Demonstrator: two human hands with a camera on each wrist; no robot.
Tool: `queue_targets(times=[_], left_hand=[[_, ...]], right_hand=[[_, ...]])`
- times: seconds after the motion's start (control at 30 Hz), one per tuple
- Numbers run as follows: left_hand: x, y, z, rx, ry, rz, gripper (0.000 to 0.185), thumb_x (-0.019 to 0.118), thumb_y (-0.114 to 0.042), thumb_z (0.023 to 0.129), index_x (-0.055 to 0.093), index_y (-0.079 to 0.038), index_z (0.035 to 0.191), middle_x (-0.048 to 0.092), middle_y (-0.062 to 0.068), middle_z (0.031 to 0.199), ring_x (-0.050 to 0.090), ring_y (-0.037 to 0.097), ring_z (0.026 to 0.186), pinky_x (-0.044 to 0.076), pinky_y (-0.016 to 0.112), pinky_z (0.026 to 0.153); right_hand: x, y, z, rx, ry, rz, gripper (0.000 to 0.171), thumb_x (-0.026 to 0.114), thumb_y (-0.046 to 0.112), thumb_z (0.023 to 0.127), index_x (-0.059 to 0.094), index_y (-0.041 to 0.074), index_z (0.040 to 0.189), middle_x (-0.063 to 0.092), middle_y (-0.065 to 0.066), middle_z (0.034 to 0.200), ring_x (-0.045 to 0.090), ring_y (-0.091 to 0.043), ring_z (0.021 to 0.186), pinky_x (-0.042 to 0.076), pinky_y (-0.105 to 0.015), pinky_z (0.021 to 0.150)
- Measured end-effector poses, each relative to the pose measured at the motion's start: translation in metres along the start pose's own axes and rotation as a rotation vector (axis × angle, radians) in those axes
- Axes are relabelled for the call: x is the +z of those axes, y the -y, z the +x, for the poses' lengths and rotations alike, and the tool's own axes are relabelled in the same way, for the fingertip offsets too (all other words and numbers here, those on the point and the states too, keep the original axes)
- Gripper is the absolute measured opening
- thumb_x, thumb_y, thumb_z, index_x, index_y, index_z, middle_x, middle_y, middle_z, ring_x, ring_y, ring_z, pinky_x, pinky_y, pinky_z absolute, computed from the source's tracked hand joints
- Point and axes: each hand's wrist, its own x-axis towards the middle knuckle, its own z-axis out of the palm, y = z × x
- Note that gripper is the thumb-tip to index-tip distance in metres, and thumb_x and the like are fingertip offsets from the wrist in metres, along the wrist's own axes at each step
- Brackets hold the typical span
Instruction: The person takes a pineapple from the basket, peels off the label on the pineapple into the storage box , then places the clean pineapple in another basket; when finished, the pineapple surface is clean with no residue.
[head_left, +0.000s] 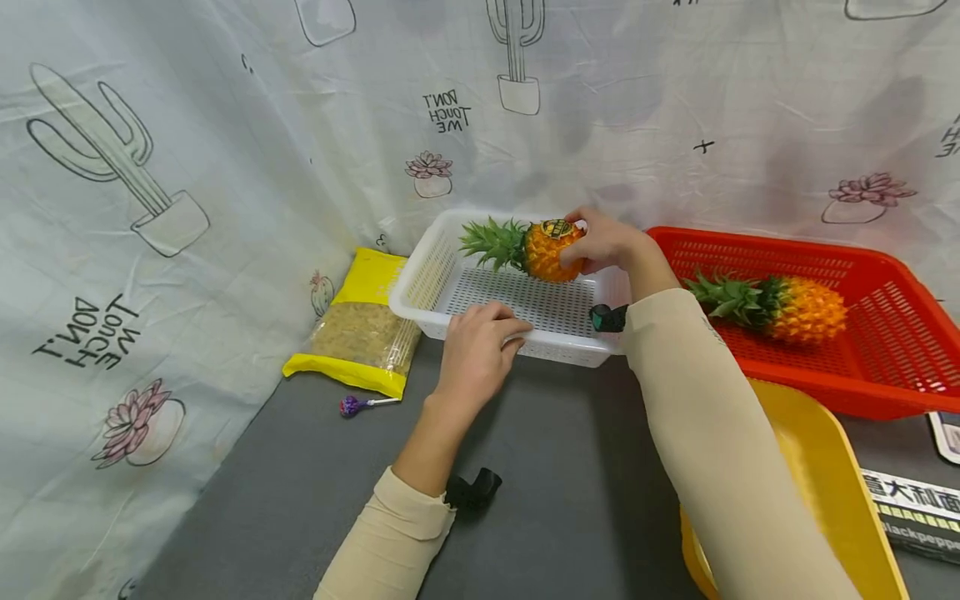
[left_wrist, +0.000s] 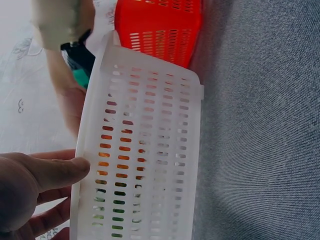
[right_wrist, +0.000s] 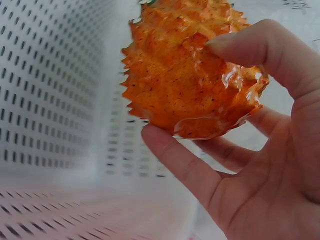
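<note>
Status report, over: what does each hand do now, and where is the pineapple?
Right hand grips small orange plastic pineapple above white perforated plastic basket. Left hand holds that basket's near rim. Basket floor bare, nothing in the way.

One basket [head_left: 420, 292] is set on the tabletop [head_left: 315, 467], with a pineapple [head_left: 528, 246] held over it. A second basket [head_left: 900, 333] with another pineapple [head_left: 780, 308] is placed right; a packet [head_left: 360, 329] lies left.

Bright even indoor light, soft shadows, fisheye bending at head-view edges, wrist close-ups washed out, slightly blurred
</note>
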Motion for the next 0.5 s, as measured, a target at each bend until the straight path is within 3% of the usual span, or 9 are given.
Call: queue_targets(times=[0.5], left_hand=[[0.001,-0.003,0.000,-0.012,0.006,-0.028,0.021,0.080,-0.015,0.090,0.083,-0.021,0.110,0.072,0.001,0.111,0.065,0.028,0.107,0.050,0.047,0.088]], right_hand=[[-0.023,0.021,-0.067,-0.013,-0.053,0.093,0.086,0.069,0.014,0.090,0.020,0.012,0.161,0.043,-0.020,0.145,0.059,-0.033,0.119,0.055,-0.043,0.103]])
